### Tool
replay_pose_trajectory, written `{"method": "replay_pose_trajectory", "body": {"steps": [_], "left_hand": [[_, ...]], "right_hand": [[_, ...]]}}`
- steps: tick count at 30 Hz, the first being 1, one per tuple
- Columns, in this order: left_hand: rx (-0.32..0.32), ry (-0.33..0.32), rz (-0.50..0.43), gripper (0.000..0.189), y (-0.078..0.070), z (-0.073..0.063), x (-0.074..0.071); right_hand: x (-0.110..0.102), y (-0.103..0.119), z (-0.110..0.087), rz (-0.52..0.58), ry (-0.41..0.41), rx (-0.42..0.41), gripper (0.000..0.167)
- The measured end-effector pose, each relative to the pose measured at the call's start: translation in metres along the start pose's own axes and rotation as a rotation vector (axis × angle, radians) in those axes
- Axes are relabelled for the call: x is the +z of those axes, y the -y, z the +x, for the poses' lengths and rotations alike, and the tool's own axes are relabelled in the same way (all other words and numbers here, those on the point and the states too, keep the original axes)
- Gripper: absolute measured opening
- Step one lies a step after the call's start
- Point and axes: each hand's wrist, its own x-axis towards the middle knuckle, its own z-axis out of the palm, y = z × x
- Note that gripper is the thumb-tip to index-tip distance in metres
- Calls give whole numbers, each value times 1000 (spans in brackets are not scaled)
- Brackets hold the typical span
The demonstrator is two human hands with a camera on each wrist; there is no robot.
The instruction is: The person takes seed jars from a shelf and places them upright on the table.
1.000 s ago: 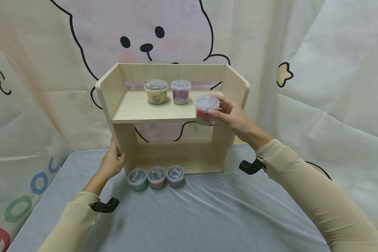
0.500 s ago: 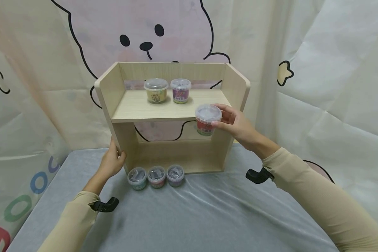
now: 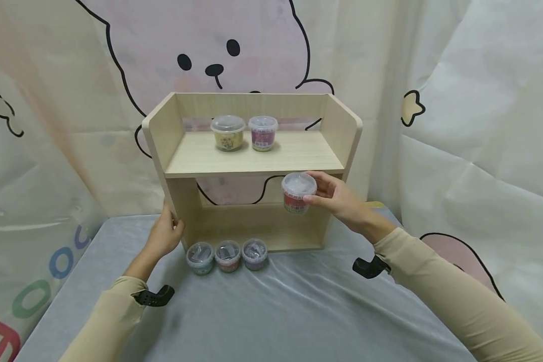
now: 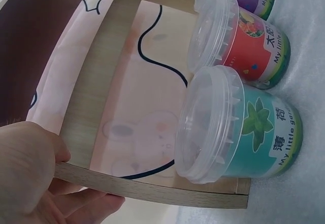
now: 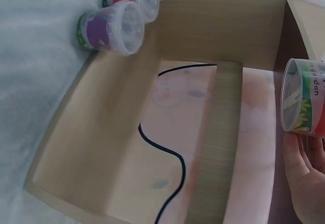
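Note:
My right hand [image 3: 339,201] holds a clear lidded plastic cup with a red label [image 3: 296,202] between thumb and fingers, in front of the shelf's upper board. The right wrist view shows this cup [image 5: 310,97] at its right edge. My left hand [image 3: 164,232] grips the left side panel of the wooden shelf [image 3: 253,166]; in the left wrist view thumb and fingers lie on either side of the panel edge [image 4: 152,189]. On the upper board stand a yellow-label cup [image 3: 228,140] and a purple-label cup [image 3: 263,138].
Along the shelf's front left foot stand three lidded cups on the grey cloth: a teal one [image 4: 259,127], a red one [image 4: 251,43] and a purple one [image 5: 101,31]. A printed curtain [image 3: 371,60] hangs behind the shelf.
My right hand has brought the red-label cup down from the height of the upper board to just below its front edge. The left hand keeps its grip on the side panel.

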Motion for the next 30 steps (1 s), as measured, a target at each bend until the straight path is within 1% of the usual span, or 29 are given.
{"method": "replay_pose_trajectory", "body": {"steps": [4, 9, 17, 25, 30], "left_hand": [[5, -7, -6, 75, 0, 1, 3], [15, -10, -14, 74, 1, 2, 6], [9, -24, -20, 73, 2, 1, 4], [3, -25, -16, 72, 3, 0, 3], [7, -25, -16, 73, 5, 0, 4]], "right_hand": [[0, -14, -2, 11, 27, 8, 61], [2, -32, -5, 35, 92, 42, 66], [8, -54, -2, 81, 125, 70, 69], [12, -80, -4, 120, 172, 84, 69], [14, -95, -7, 147, 185, 95, 71]]}}
